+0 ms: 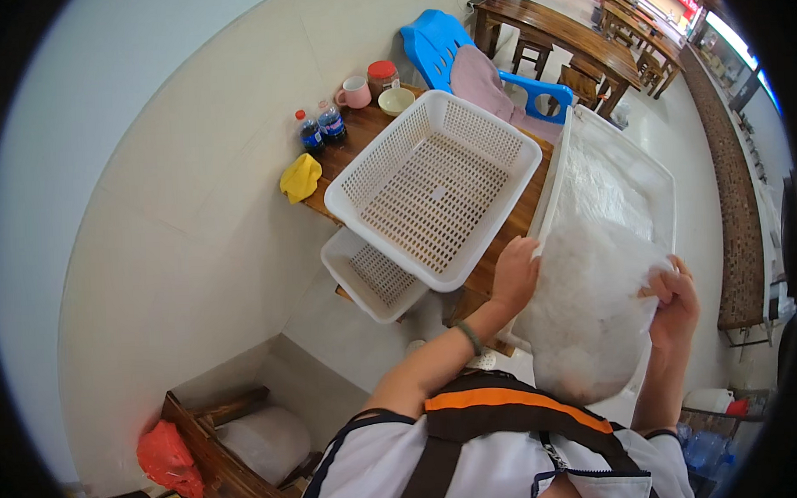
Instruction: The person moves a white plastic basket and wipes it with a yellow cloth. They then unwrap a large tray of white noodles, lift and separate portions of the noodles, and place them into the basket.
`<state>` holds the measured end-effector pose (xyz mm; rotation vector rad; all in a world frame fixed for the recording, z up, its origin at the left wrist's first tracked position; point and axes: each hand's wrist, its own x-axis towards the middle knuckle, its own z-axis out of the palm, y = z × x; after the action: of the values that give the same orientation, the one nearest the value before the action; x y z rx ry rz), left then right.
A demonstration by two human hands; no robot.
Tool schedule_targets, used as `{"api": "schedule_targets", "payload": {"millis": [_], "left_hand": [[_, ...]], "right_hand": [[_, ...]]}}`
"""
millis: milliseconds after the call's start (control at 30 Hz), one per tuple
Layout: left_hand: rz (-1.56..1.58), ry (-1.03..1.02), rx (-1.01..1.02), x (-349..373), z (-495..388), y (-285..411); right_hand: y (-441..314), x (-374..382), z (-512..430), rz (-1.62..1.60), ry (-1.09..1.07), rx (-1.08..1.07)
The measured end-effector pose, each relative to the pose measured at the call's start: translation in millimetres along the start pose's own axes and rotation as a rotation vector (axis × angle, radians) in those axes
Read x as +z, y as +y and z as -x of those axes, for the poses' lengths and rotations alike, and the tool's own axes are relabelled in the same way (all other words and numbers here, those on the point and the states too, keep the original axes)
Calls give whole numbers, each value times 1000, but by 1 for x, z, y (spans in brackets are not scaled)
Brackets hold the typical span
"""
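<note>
A clouded translucent plastic bag point(588, 315) with pale contents hangs between my two hands, over the near end of a white plastic tub point(666, 193). My left hand point(518, 274) grips the bag's left edge, close to the tub's rim; its fingertips are partly hidden by the plastic. On the opposite side, my right hand point(675, 298) pinches the bag's right edge. Clear plastic film point(603, 169) lies inside the tub beyond the bag. What the bag contains is too blurred to name. A large white perforated plastic basket point(436, 208) stands left of my left hand.
The basket sits on a wooden table point(525, 205), with a second basket point(380, 276) lower down. Bottles point(320, 128), a pink mug point(353, 92), a bowl point(396, 101), a red-lidded jar point(383, 77) and a yellow cloth point(301, 178) line the wall side. Behind stands a blue chair point(434, 47).
</note>
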<state>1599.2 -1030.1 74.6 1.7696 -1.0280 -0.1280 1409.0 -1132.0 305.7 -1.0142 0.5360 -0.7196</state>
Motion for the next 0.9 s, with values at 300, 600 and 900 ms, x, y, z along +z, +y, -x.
{"api": "schedule_targets", "payload": {"millis": [300,600,900], "left_hand": [[1451,206,-404,-146,117,45],[978,917,-618,-184,256,27],[741,803,-1214,-205,381,-166]], "right_hand": [[66,135,31,218,-451,224],[165,207,65,265,-969,537],[308,210,80,618,-937,683]]}}
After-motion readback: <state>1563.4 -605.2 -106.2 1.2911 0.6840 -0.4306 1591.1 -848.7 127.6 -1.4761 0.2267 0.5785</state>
